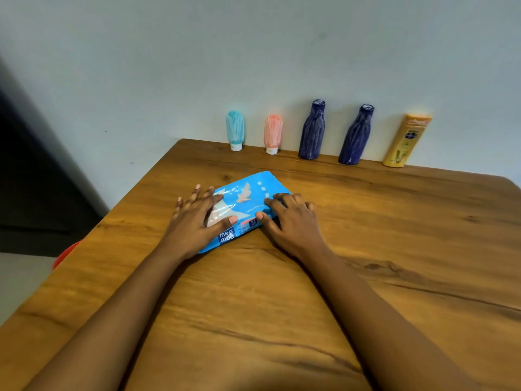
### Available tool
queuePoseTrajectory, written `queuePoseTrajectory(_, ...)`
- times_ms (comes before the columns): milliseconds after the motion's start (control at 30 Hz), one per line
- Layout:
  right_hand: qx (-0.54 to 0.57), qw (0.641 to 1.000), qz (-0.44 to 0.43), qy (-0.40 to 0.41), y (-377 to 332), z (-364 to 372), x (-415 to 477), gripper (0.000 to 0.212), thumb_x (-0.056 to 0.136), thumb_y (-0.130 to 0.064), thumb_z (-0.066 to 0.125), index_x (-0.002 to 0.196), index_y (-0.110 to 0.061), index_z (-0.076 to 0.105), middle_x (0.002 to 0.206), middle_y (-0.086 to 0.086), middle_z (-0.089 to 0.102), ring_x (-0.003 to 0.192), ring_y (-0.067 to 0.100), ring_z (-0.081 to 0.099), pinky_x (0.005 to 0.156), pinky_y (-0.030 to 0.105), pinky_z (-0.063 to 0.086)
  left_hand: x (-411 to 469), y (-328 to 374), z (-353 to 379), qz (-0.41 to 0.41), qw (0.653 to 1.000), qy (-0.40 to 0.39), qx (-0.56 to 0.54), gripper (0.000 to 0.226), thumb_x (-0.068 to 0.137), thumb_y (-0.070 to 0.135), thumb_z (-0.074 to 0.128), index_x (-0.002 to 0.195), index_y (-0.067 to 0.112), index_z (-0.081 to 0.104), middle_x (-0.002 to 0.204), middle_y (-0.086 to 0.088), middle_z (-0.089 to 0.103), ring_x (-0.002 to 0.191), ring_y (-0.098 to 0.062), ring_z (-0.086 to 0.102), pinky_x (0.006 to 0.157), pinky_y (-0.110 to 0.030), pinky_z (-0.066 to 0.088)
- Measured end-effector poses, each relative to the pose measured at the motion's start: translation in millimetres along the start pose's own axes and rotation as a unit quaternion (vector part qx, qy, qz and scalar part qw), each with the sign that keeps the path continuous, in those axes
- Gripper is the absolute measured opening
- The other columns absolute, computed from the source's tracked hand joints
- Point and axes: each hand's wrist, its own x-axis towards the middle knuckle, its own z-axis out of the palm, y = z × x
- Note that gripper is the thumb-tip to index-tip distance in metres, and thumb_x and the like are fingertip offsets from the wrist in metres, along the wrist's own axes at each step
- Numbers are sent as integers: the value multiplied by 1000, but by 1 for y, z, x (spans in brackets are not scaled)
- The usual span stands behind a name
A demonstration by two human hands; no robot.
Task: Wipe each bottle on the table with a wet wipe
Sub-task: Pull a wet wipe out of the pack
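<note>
- Well, I judge the task barely begun: no wipe is out, and the wet wipe pack (248, 193) looks unopened, lying flat on the table (394, 249) right in front of me.
- My left hand (194, 218) lies flat on the pack's 9 o'clock end, fingers straight and spread, thumb across the printed face. It presses down and grasps nothing.
- My right hand (290, 218) sits on the 3 o'clock end with bent fingers, thumb and forefinger tips close together on the wrapper. I cannot tell whether they pinch the flap or only rest there.
- All five bottles stand in a row against the wall (253, 52), fanning from 12 o'clock to 2 o'clock beyond the pack: the teal tube (234, 129), the pink tube (273, 134), the first dark blue bottle (312, 134), the second dark blue bottle (355, 136) and the yellow bottle (406, 141). Every one is left to wipe.
- The pale streaks on the tubes and blue bottles may be smears or pattern; I cannot say.
- The table's left edge runs close at my 9 o'clock, and something red (66, 253) shows below it at 8 o'clock.
- Bare wood spreads wide from 3 o'clock round to 6 o'clock, so that is where I would work a bottle.
- The wall blocks any reach behind the row, so each bottle has to come toward me.
</note>
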Motion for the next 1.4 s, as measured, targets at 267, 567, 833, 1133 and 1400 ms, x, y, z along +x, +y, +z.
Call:
queuePoseTrajectory(267,-18,997,42,64,-16,-18,-47,54,93,-57,25,104,-22,65,105,1,59,103,20,50,83,39,34,-22,23,-15,19,998,-42,-40,66,79,64,54,134,28,44,148,4,37,132,-19,33,105,-41,33)
queuePoseTrajectory(567,164,981,18,-102,-31,-54,-9,54,88,-34,61,137,-30,39,132,-1,46,97,10,53,82,26,45,-18,12,-4,66,992,-102,26,120,45,100,7,148,39,12,158,14,-2,146,-13,-3,115,-47,0)
queuePoseTrajectory(833,100,986,-12,-133,-35,-54,15,23,85,-21,67,107,-15,65,105,2,65,87,11,53,65,19,36,-16,11,-2,67,991,-109,40,120,44,99,15,148,39,12,158,15,-1,145,-13,-2,115,-44,-3)
queuePoseTrajectory(1133,432,894,115,-33,-36,-67,11,11,95,-20,53,105,-17,55,104,2,63,96,16,61,79,29,52,-16,14,1,55,992,-94,58,105,57,90,30,148,39,15,159,13,4,146,-16,1,115,-47,-2)
queuePoseTrajectory(1400,617,766,177,39,-38,-82,9,13,92,-16,57,104,-13,53,88,6,66,67,10,63,56,22,50,-12,15,4,-96,985,-12,142,101,67,88,30,148,28,24,157,-3,19,142,-27,18,113,-52,15)
